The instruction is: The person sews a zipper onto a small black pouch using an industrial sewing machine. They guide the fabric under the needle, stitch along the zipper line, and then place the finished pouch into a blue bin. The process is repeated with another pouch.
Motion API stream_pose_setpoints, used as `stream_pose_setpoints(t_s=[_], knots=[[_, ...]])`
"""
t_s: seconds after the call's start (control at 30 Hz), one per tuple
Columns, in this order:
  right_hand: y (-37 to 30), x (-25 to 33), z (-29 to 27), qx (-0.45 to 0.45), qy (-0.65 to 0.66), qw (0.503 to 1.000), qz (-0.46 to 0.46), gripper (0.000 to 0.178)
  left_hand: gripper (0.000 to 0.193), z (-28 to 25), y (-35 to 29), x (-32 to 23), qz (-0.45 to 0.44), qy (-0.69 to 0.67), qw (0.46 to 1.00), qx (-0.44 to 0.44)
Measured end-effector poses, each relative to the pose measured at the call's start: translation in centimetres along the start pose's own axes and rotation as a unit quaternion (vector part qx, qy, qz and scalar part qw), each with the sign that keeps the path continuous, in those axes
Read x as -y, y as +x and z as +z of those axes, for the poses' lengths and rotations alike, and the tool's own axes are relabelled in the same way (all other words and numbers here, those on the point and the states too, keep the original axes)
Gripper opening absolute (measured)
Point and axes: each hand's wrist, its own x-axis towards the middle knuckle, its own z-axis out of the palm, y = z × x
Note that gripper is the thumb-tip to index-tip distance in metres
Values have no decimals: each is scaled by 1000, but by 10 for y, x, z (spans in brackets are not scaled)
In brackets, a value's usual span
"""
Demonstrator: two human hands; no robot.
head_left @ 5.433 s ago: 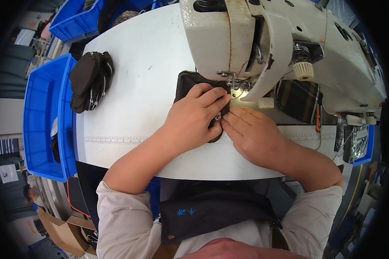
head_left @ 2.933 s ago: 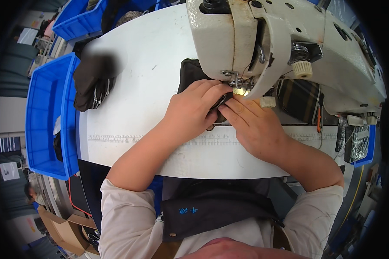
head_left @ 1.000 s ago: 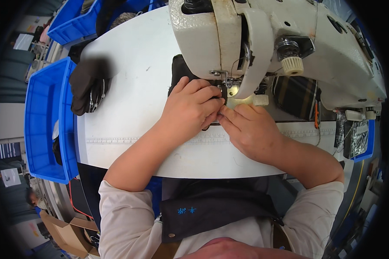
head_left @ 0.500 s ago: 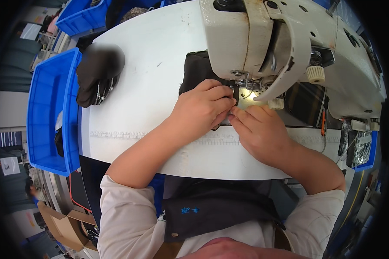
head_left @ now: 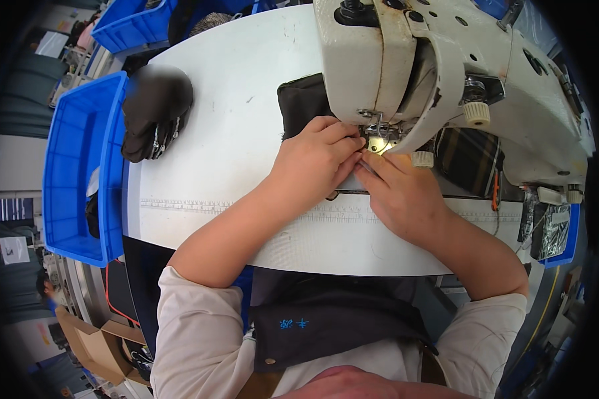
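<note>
A piece of black fabric (head_left: 303, 103) lies on the white table beside the sewing machine head (head_left: 356, 73), partly covered by my hand and the machine. My left hand (head_left: 313, 156) rests on its near part, fingers bent and pressed together close to the presser foot (head_left: 381, 128). Just right of it, my right hand (head_left: 406, 196) is closed in a pinch, its fingertips meeting the left ones at the fabric's edge. What lies between the fingertips is mostly hidden. The needle plate (head_left: 378, 145) is lit up right beside them.
Dark zipped pouches (head_left: 154, 123) are piled at the table's left, beside a blue bin (head_left: 116, 179). Orange-handled snips (head_left: 496, 189) lie right of the machine, near a dark striped piece (head_left: 467, 159). A printed ruler scale (head_left: 180, 205) crosses the table.
The fabric's far edge has tilted, its far left corner now slightly further left. My fingers have shifted a little at the presser foot. The whole view has also moved slightly.
</note>
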Motion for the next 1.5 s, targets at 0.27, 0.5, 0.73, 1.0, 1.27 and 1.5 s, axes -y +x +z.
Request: stream_pose_setpoints(t_s=[0.27, 0.5, 0.73, 1.0, 1.27, 1.5], knots=[[3, 3, 6, -45, 1, 999, -15, 45, 21, -26, 0, 16, -71, -69, 994, -38], [8, 2, 10, -10, 81, 996, -24, 44, 35, -35, -7, 44, -24, -108, 990, 90], [8, 2, 6, -23, 92, 995, 18, 59, 26, -11, -1, 34, -15, -45, 999, -17], [10, 2, 15, -49, 100, 993, 49, 82, 39, -12, -11, 24, -25, -130, 991, 28], [5, -1, 20, -72, 113, 982, 135, 63, 32, -14, -11, 27, -56, -230, 970, 51], [19, 9, 18, -96, 148, 956, 236, 29, 33, -10, -11, 40, -118, -326, 932, 100]])
